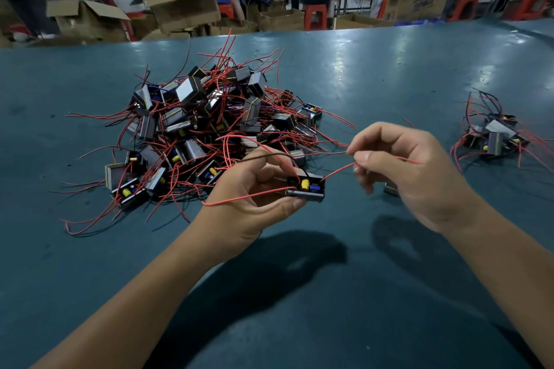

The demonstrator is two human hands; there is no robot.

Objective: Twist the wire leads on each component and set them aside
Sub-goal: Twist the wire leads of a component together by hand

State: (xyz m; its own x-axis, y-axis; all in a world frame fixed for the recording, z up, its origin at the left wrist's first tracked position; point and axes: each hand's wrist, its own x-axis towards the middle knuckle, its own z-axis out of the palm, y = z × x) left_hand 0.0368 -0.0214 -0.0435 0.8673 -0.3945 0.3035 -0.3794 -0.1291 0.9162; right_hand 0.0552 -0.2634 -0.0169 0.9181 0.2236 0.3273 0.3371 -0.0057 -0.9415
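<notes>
Head view: one component held up, its red lead drawn out for twisting

Head camera looks down on a teal desk (pixel 389 75) and two bare forearms. The left hand (pixel 254 189) pinches a small black component (pixel 305 186) between thumb and fingertips, holding it just above the desk near the centre of the picture. A yellow part and a blue part show on its open face. The right hand (pixel 398 165) has its fingers curled, thumb and forefinger closed on a thin red lead (pixel 338 171) that runs taut from the component's right side. Another red lead loops loosely under the left hand, and a dark lead arcs over its knuckles.

Behind the left hand lies a large heap of components (pixel 204 126), their red leads tangled and sprawling. Well apart on the right sits a small pile (pixel 494 135), probably the finished ones. Other people sit at benches among cardboard boxes in the background.

The component looks light and rigid, easy to steady by its body. The leads look thin and springy; they likely bend readily but may snag on neighbours, so gripping near the free ends and keeping the body still seems the sound hold for twisting.
</notes>
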